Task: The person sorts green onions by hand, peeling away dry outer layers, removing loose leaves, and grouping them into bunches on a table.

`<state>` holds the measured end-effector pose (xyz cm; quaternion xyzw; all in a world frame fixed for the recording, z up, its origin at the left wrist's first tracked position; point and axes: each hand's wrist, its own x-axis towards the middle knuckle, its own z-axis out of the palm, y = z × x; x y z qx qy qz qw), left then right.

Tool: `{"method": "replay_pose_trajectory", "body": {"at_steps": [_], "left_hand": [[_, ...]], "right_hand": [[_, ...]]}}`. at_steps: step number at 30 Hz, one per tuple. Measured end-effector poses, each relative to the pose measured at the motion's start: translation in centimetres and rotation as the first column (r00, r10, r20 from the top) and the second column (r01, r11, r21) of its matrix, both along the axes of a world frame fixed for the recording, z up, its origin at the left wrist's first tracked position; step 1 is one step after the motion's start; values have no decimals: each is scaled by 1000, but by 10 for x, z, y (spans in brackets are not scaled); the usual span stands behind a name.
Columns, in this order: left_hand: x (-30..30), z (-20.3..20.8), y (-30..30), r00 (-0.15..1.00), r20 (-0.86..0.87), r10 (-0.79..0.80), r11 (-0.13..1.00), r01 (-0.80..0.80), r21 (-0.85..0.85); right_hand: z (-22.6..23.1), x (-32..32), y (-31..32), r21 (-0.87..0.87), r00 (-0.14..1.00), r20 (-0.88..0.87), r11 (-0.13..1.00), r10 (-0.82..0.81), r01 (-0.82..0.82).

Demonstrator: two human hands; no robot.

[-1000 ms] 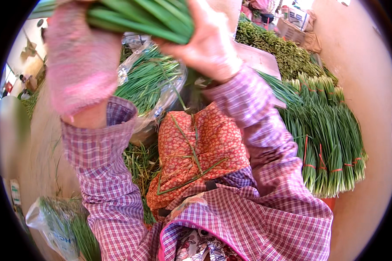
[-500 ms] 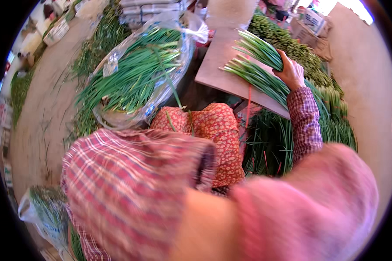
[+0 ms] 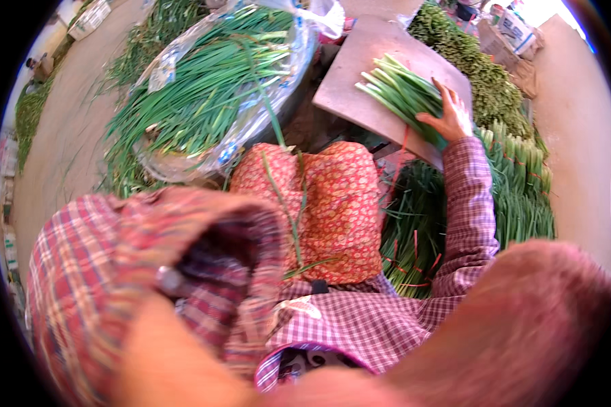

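Grasping a green bundle (image 3: pixel 400 88) on the surface (image 3: pixel 380 41)

Holding the green bundle loosely with the bare right hand (image 3: pixel 453 117), thumb toward the near side, fingers spread over the far side. Laid flat on the surface, right of centre and far in the scene, with pale ends pointing far left and leafy ends running under the right hand. Reaching across low and close to the view with the left hand (image 3: pixel 523 319), covered by a pink glove (image 3: pixel 557 271) and blurred; fingers not shown, so cannot tell whether clenched or released.

Dangling from the near edge of the surface, a red strip (image 3: pixel 399 159). Resting to the right, beside the checked right sleeve (image 3: pixel 467 197), stacked bundles (image 3: pixel 519 210). Spreading beyond on the far right, a heap of greens (image 3: pixel 472 74). Lying to the far left, loose green stalks (image 3: pixel 204 88) in a clear plastic bag (image 3: pixel 224 152). Draped near the centre, a red flowered cloth (image 3: pixel 339 217).
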<state>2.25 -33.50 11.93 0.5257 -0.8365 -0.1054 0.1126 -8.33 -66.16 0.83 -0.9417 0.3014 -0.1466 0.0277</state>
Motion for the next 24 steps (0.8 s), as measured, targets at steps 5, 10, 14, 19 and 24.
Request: {"method": "replay_pose_trajectory", "body": {"at_steps": [5, 10, 14, 19, 24], "left_hand": [[0, -2, 3, 998, 58, 1, 999, 1, -41], [-3, -10, 4, 996, 85, -18, 998, 23, -65], [0, -9, 21, 994, 101, 42, 998, -37, -48], [6, 1, 17, 997, 51, -66, 991, 72, -115], [123, 2, 21, 758, -365, 541, 805, -593, -38]], "right_hand": [[-8, 16, 35, -217, 987, 152, 976, 58, -24], [-29, 19, 31, -222, 970, 225, 964, -97, 148], [8, 62, 60, -195, 896, 418, 978, 148, -70], [17, 95, 86, 89, 780, 568, 922, 265, -378], [21, 152, 118, 617, 767, 641, 574, 31, -538]]}}
